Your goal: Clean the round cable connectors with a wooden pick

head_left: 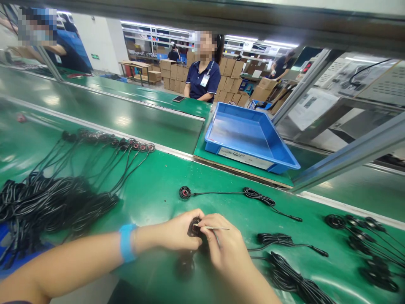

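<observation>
My left hand [179, 231], with a blue wristband, is closed round a small round black part [193, 228] just above the green bench. My right hand [223, 245] pinches thin metal tweezers [212, 228], whose tip rests on that part. Just beyond the hands lies another round black part [184, 193] with its thin cable and a coiled bundle [257, 196] stretched to the right. More coiled black cables [284, 274] lie right of my right hand.
A big tangle of black cables [47, 202] with a row of round parts [126, 144] fills the left. Several more round parts [363, 236] lie far right. A blue tray [247, 141] stands behind. A person in a dark shirt [202, 78] sits across the conveyor, phone [178, 99] beside them.
</observation>
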The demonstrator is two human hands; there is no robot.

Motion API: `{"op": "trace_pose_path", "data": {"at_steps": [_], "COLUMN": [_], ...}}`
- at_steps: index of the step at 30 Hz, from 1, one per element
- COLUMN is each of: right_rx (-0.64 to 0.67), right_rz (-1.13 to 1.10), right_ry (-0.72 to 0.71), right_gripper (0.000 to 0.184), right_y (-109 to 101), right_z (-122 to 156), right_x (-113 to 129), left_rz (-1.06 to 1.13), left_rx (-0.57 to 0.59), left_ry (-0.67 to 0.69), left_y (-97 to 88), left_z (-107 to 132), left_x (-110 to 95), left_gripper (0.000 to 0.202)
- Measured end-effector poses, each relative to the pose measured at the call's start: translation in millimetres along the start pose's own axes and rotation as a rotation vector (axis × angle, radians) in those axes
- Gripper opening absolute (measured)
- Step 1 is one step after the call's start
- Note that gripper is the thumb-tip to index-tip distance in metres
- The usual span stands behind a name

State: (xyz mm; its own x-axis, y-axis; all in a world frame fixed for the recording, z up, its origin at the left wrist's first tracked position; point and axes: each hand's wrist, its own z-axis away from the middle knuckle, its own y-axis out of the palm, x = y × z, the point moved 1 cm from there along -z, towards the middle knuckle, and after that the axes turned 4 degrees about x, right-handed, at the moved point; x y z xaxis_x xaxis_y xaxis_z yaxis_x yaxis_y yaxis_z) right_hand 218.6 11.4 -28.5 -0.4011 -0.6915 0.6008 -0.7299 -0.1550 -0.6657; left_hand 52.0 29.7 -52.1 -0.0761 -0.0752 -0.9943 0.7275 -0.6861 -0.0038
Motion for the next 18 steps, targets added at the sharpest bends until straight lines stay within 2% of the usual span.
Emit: {"op": "trace_pose_path", "data": {"at_steps": [6, 8, 11, 15, 18], "right_rx": [0.075, 0.091, -0.034, -0.282, -0.293], "right_rz": [0.122, 0.083, -0.087, -0.243, -0.246], "right_ry": [-0.034, -0.023, 0.032, 0.215, 0.266], "right_gripper": [0.021, 0.02, 0.016, 0.012, 0.011], "right_y": [2.6, -1.4, -11.8, -21.2, -17.6], "right_z": [-4.1, -5.1, -2.5, 8.4, 14.3], "right_x": [4.1, 5.2, 2.8, -6.8, -11.2], "left_rz": [-0.048, -0.066, -0.086, -0.097, -0.065], "left_rx": [-0.041, -0.044, -0.044, -0.043, -0.049], "left_ry": [0.033, 0.046, 0.061, 0.07, 0.066], "left_y": [3.4, 4.5, 3.8, -0.1, -1.0], "left_z": [-2.4, -1.8, 1.2, 5.4, 6.3], "left_x": [0.4, -0.5, -3.1, -6.8, -8.3], "left_gripper": [0.03, 0.03, 0.03, 0.033, 0.034]}}
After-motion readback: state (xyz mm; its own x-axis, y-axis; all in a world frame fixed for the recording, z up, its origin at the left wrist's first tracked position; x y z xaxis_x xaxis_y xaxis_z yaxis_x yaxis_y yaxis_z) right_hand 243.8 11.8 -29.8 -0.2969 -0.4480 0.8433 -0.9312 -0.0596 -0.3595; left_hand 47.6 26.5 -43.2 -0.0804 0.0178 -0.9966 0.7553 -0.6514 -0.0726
